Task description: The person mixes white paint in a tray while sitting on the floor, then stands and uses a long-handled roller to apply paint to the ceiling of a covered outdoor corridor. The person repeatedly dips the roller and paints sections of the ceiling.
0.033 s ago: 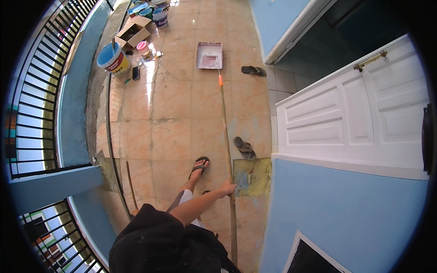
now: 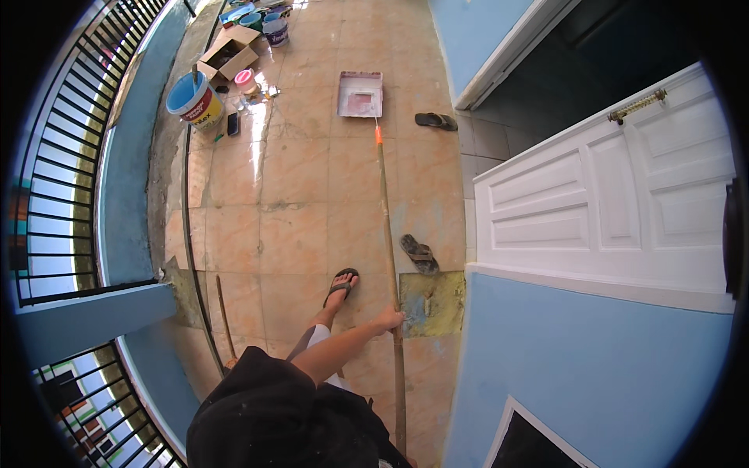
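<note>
My left hand [image 2: 388, 319] is closed round a long bamboo pole [image 2: 388, 226], which runs up the middle of the view. At its far end is an orange handle [image 2: 379, 136] with a thin metal rod, like that of a paint roller. This rod reaches the near edge of a shallow paint tray [image 2: 343, 97] stained with pinkish-white paint. Whether the roller head lies in the tray is hard to make out. The pole's near end runs down past my dark shirt to the lower edge. My right hand is out of sight.
Two loose sandals [image 2: 420, 254] lie right of the pole. Far left stand a large paint bucket [image 2: 201, 108], a cardboard box [image 2: 238, 61], a phone [image 2: 232, 124] and several smaller pails. A white door [image 2: 538, 214] and blue wall [image 2: 593, 351] border the right, a black railing [image 2: 58, 156] the left.
</note>
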### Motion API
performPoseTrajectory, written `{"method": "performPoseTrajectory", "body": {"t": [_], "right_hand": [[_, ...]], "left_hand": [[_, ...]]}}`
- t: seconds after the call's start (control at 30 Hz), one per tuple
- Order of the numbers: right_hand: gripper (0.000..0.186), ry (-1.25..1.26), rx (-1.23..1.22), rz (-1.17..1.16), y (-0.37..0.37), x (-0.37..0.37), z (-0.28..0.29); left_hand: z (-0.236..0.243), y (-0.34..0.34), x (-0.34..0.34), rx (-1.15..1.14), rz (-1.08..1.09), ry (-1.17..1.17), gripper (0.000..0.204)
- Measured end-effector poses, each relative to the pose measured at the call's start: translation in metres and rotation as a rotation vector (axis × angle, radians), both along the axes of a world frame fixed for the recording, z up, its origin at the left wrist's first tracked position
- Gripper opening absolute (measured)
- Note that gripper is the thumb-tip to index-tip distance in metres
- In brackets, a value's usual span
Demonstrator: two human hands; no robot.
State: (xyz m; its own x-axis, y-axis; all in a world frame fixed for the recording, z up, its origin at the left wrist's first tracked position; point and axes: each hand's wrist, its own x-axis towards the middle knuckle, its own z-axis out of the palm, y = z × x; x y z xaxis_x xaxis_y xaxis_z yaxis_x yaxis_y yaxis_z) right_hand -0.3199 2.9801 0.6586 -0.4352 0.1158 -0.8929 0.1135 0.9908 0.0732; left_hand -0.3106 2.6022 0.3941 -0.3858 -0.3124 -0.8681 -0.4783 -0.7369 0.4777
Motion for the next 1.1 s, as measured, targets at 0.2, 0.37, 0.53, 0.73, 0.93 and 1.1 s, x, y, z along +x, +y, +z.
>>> {"method": "performPoseTrajectory", "body": {"t": [0.2, 0.37, 0.53, 0.73, 0.93, 1.1], "right_hand": [[0.042, -0.059, -0.025, -0.015, -0.047, 0.0, -0.005], [0.044, -0.079, -0.021, -0.02, -0.055, -0.001, -0.007], [0.046, -0.08, 0.05, 0.037, -0.023, -0.008, 0.006], [0.043, 0.027, 0.082, 0.104, 0.033, -0.008, 0.022], [0.041, 0.099, 0.098, 0.177, 0.065, -0.008, 0.02], [0.039, 0.147, 0.111, 0.247, 0.05, -0.017, 0.003]], "left_hand": [[-0.017, -0.087, -0.008, 0.0, 0.056, 0.04, 0.026], [-0.017, -0.094, -0.015, 0.059, 0.09, -0.014, 0.026], [0.003, -0.049, -0.017, 0.018, 0.015, 0.039, 0.025], [0.021, 0.042, -0.022, 0.118, 0.037, 0.046, 0.033], [0.018, 0.086, -0.025, 0.14, 0.003, 0.112, 0.05], [-0.024, 0.032, -0.03, 0.168, 0.128, 0.105, 0.047]]}}
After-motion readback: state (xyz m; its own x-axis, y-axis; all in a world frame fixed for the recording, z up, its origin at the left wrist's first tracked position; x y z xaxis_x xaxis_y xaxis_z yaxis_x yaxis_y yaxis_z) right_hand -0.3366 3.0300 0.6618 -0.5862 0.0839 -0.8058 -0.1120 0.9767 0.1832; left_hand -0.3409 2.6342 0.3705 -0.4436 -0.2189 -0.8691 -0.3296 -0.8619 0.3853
